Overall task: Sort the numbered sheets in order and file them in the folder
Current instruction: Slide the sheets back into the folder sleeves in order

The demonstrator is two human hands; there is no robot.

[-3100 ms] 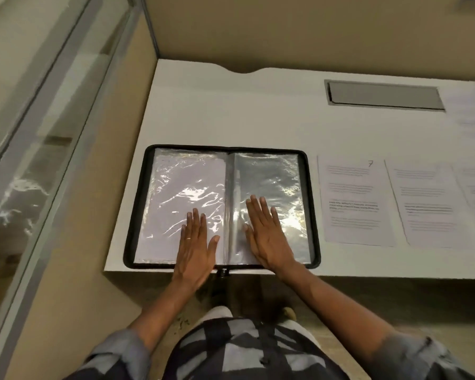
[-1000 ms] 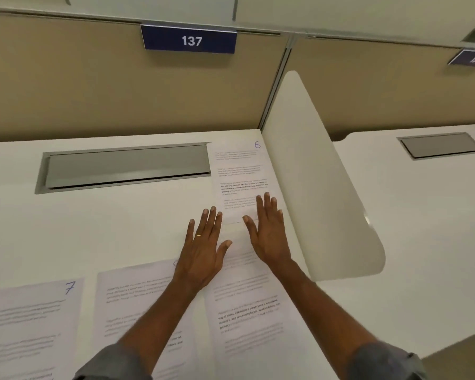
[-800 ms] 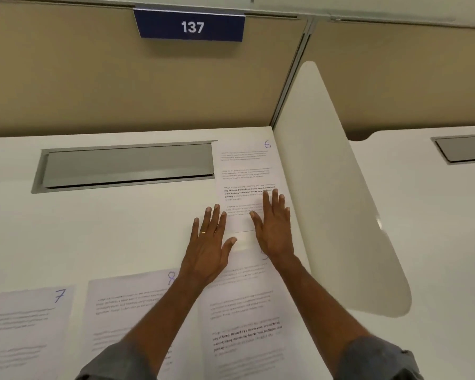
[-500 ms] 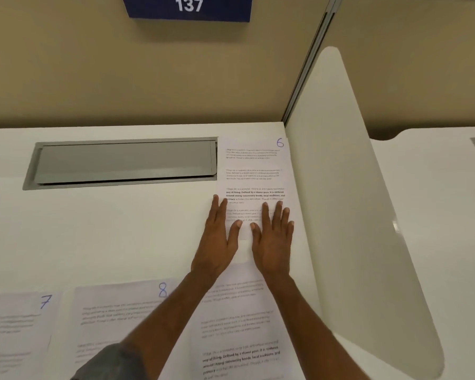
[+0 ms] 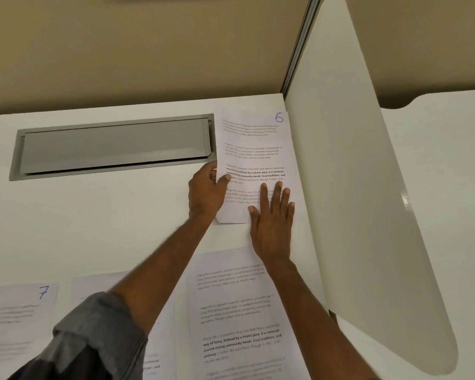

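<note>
The sheet numbered 6 (image 5: pixel 254 149) lies at the far right of the white desk (image 5: pixel 93 229), against the divider. My left hand (image 5: pixel 207 192) pinches its left edge, thumb on top and fingers underneath, lifting that edge slightly. My right hand (image 5: pixel 272 218) rests flat on the sheet's lower right part, fingers apart. Nearer to me lie another printed sheet (image 5: pixel 239 316) whose number is hidden by my right arm, a sheet (image 5: pixel 159 338) mostly covered by my left arm, and the sheet numbered 7 (image 5: pixel 17 319) at the left edge. The folder is out of view.
A grey cable tray lid (image 5: pixel 113 146) is set into the desk just left of sheet 6. A white rounded divider panel (image 5: pixel 354 201) stands immediately right of the sheets. A beige partition wall (image 5: pixel 135 50) runs along the back. A neighbouring desk (image 5: pixel 450 187) lies beyond the divider.
My view has moved closer. My left hand has shifted from lying flat on sheet 6 to gripping its left edge. My right hand has slid a little farther up the sheet.
</note>
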